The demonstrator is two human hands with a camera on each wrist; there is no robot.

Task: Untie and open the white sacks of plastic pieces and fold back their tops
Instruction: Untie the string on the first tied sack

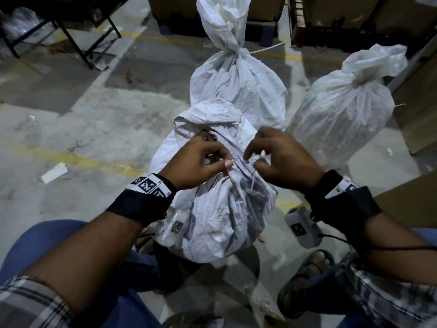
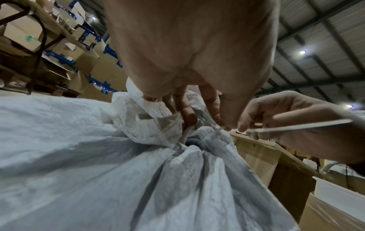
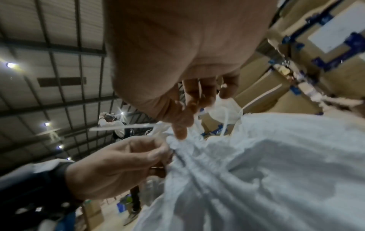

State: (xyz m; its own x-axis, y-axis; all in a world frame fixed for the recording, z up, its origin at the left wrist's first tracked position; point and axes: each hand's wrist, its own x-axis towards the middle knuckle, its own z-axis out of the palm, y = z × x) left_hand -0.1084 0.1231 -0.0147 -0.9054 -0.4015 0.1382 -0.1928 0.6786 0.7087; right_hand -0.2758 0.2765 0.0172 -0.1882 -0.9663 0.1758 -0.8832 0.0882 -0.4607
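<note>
The nearest white sack (image 1: 212, 214) stands on the floor between my knees, its neck bunched and bound with a white tie string (image 1: 253, 178). My left hand (image 1: 225, 159) pinches the string at the knot with thumb and forefinger; the pinch shows close up in the left wrist view (image 2: 224, 127). My right hand (image 1: 254, 160) pinches the string's loose end just right of the knot, and that flat strip (image 2: 296, 126) sticks out past its fingers. Two more sacks stand tied, one behind (image 1: 236, 79) and one at the right (image 1: 343, 110).
A table with black legs (image 1: 75, 36) stands at the far left. Cardboard boxes (image 1: 331, 15) line the back and a box side (image 1: 416, 119) rises at the right. A white scrap (image 1: 54, 172) lies on the concrete floor. My sandalled foot (image 1: 309, 273) is beside the sack.
</note>
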